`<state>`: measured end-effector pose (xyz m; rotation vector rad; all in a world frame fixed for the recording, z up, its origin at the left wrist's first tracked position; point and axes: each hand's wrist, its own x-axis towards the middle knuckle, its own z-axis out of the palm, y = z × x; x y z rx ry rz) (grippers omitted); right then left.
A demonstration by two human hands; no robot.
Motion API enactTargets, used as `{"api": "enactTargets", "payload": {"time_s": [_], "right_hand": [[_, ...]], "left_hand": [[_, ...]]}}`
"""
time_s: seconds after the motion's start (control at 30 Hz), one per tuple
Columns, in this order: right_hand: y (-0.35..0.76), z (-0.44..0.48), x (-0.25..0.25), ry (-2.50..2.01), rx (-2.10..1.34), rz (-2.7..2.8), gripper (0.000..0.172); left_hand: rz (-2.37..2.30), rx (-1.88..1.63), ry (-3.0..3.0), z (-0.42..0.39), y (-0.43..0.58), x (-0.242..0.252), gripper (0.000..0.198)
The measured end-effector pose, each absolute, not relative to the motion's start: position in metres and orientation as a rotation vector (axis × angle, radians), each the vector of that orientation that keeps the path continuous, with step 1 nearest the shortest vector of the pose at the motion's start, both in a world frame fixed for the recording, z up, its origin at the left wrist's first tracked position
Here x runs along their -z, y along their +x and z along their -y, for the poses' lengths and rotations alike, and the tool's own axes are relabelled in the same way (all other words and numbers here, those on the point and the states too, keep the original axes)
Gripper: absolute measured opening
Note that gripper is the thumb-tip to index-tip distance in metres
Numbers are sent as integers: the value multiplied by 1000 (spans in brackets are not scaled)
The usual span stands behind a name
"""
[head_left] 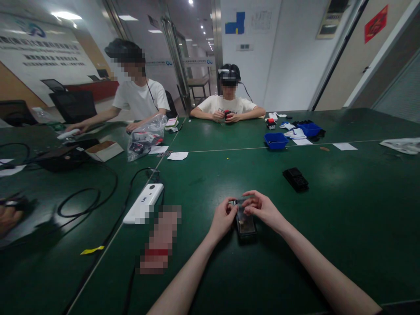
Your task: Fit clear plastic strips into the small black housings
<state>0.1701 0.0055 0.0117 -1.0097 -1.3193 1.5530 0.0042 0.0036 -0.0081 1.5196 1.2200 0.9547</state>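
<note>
A small black rectangular case (pixel 246 227) with a shiny, see-through-looking top lies on the green table in front of me. My left hand (pixel 225 218) grips its far left corner between thumb and fingers, beside a small whitish piece. Over the far right part of the case hovers my right hand (pixel 262 210), its fingers bent and apart. Whether those fingertips touch the top surface I cannot tell. Farther off to the right rests another black object (pixel 295 179), blocky in shape.
Left of my arms lie a white power bank (pixel 144 203) marked 5, a blurred-out flat item (pixel 160 238) and black cables (pixel 114 188). Across the table are a blue tray (pixel 275 141), a plastic bag (pixel 144 140) and an open box (pixel 105 151). Two people sit opposite; another hand (pixel 11 214) shows at far left.
</note>
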Motion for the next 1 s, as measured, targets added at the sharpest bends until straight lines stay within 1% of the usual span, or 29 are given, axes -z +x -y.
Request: {"api": "enactTargets", "payload": {"time_s": [0.1, 0.27, 0.33, 0.6, 0.83, 1.0], "right_hand": [[172, -5, -14, -1062, -1467, 1457, 34], [179, -6, -18, -1199, -1081, 1768, 32], [181, -7, -17, -1190, -1027, 1802, 31], [176, -4, -10, -1197, -1233, 1707, 34], [179, -4, -6, -1150, -1225, 1720, 34], [179, -5, 2, -1156, -1299, 1629, 43]], "left_hand": [[-1232, -948, 1520, -3, 4, 6, 24], [-1227, -949, 1506, -2, 4, 5, 24], [-1222, -952, 1503, -3, 4, 6, 24], [-1176, -956, 1431, -3, 3, 10, 26], [-1135, -967, 1415, -3, 2, 8, 28], [-1191, -937, 1541, -2, 3, 4, 33]]}}
